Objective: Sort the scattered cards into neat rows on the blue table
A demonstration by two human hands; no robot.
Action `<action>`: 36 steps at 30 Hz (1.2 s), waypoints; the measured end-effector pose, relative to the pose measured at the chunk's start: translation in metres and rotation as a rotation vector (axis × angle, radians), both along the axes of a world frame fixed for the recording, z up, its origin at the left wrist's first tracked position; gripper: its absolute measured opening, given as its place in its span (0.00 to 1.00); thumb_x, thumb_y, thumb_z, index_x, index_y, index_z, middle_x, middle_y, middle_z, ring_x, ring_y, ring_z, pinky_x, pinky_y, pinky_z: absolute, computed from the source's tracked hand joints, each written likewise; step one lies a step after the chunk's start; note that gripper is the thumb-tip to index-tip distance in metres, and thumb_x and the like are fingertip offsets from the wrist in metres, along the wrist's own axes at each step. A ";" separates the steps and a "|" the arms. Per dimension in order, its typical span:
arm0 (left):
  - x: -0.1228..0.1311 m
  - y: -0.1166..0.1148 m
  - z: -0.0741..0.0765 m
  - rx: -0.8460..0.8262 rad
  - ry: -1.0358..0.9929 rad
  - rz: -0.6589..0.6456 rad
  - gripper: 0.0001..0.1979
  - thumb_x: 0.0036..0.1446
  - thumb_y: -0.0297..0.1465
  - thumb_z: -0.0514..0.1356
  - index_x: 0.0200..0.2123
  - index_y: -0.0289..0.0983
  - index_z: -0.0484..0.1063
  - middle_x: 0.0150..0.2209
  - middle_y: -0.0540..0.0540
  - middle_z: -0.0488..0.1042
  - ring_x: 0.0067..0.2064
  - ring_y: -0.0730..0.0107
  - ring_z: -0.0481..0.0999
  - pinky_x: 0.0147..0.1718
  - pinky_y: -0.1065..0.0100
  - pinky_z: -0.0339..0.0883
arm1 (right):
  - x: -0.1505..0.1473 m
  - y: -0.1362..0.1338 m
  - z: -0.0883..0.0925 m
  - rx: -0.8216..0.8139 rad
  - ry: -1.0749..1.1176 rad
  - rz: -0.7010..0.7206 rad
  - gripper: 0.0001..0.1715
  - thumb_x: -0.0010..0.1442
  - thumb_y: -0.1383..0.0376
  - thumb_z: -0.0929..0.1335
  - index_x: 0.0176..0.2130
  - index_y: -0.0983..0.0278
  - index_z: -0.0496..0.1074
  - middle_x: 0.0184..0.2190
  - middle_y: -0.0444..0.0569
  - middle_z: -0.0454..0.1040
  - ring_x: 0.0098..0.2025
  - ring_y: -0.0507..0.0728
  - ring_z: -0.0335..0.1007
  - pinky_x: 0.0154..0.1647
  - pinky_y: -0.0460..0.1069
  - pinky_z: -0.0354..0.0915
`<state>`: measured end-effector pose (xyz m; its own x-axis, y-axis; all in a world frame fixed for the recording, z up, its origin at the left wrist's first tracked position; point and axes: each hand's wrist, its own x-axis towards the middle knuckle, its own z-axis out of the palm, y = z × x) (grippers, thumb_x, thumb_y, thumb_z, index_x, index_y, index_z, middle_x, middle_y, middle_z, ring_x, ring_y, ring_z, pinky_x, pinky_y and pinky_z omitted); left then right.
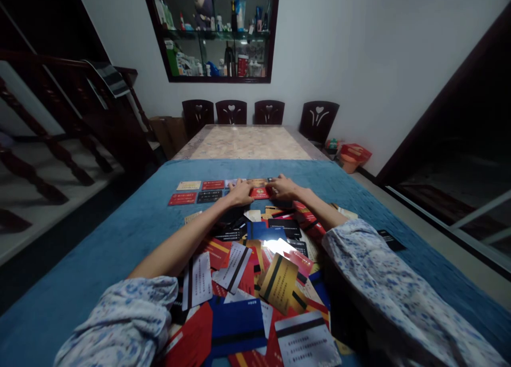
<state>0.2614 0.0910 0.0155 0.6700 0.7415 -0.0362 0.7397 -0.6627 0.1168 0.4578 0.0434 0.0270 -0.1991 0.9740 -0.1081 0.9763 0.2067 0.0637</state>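
The left forearm (181, 243) and the right forearm (321, 211) reach forward from the near edge of the table (131, 223), slanting inward, bare toward the wrists. The left hand (240, 192) and right hand (283, 188) are low, backs upward, a narrow gap between them, well in from the side edges. Their fingers (248, 185) point inward; whether they grip cannot be told.

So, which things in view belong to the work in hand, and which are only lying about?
In the work:
left hand and right hand
red card between them
cards in two rows
heap of loose cards
blue cloth underneath

Only lying about:
purple soft toy
striped cloth
red bag
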 end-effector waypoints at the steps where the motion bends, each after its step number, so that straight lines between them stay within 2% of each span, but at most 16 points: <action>1: 0.000 0.001 0.000 0.001 0.002 -0.001 0.20 0.55 0.34 0.60 0.52 0.39 0.74 0.58 0.36 0.70 0.61 0.41 0.61 0.52 0.41 0.60 | 0.000 0.000 0.000 0.002 -0.003 0.002 0.29 0.58 0.56 0.71 0.57 0.57 0.73 0.58 0.56 0.71 0.59 0.70 0.61 0.49 0.56 0.61; 10: 0.000 0.002 0.002 0.006 0.038 -0.004 0.18 0.56 0.35 0.60 0.50 0.39 0.75 0.58 0.35 0.70 0.62 0.41 0.61 0.54 0.39 0.59 | 0.001 0.001 0.002 -0.003 0.012 0.015 0.31 0.56 0.55 0.72 0.58 0.58 0.73 0.57 0.56 0.72 0.58 0.69 0.61 0.48 0.55 0.61; 19: 0.000 0.001 0.001 0.036 0.031 -0.024 0.19 0.56 0.35 0.59 0.50 0.38 0.75 0.57 0.34 0.70 0.61 0.39 0.61 0.53 0.38 0.59 | 0.002 0.003 0.000 -0.001 0.006 0.057 0.21 0.58 0.56 0.70 0.50 0.59 0.78 0.53 0.55 0.75 0.55 0.67 0.64 0.46 0.53 0.59; 26: -0.001 -0.006 0.006 0.036 0.027 -0.040 0.15 0.55 0.33 0.58 0.45 0.37 0.78 0.56 0.35 0.72 0.60 0.39 0.62 0.54 0.36 0.57 | 0.000 0.002 -0.001 0.019 -0.008 0.063 0.21 0.59 0.57 0.69 0.51 0.57 0.78 0.53 0.55 0.75 0.55 0.67 0.64 0.47 0.54 0.60; 31: -0.002 -0.008 0.006 0.090 0.011 -0.063 0.11 0.55 0.33 0.59 0.40 0.39 0.79 0.53 0.37 0.74 0.58 0.42 0.63 0.54 0.38 0.57 | -0.004 -0.001 0.001 0.013 -0.007 0.033 0.20 0.59 0.58 0.69 0.51 0.56 0.78 0.54 0.54 0.74 0.56 0.67 0.63 0.49 0.55 0.61; 36: -0.015 -0.011 0.011 0.130 -0.033 -0.076 0.16 0.57 0.33 0.59 0.48 0.41 0.78 0.54 0.38 0.73 0.58 0.43 0.62 0.54 0.41 0.57 | -0.006 -0.003 0.002 0.021 -0.004 0.013 0.25 0.57 0.58 0.69 0.54 0.57 0.76 0.56 0.56 0.72 0.58 0.69 0.61 0.51 0.58 0.61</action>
<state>0.2460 0.0798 0.0266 0.7239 0.6853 0.0797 0.6837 -0.7280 0.0500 0.4522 0.0408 0.0287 -0.2114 0.9734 -0.0883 0.9733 0.2180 0.0726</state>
